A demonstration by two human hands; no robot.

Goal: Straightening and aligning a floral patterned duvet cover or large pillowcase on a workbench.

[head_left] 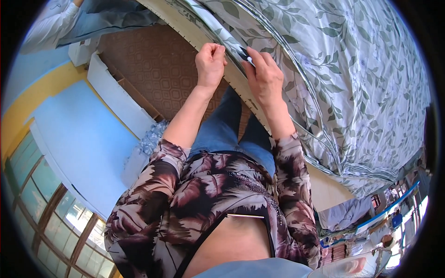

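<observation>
My left hand (212,67) is closed in a pinch above the near edge of the table; what its fingers hold, if anything, cannot be made out. Just to the right, my right hand (266,78) closes on a small, slim black-and-white tool (246,54) whose exact kind is unclear. Its dark end points up and left, over the rolled or folded border of a leaf-patterned fabric (343,60). This pale cloth with grey-green leaves covers the table in soft folds, with corded edging (296,58) along its near side.
The pale wooden table edge (237,85) carries marks like a ruler. Brown patterned flooring (153,69) lies to the left, beside a white ledge (118,95) and a blue wall (83,134). Another person's white sleeve (51,28) shows at the upper left. Piled cloth (345,215) sits lower right.
</observation>
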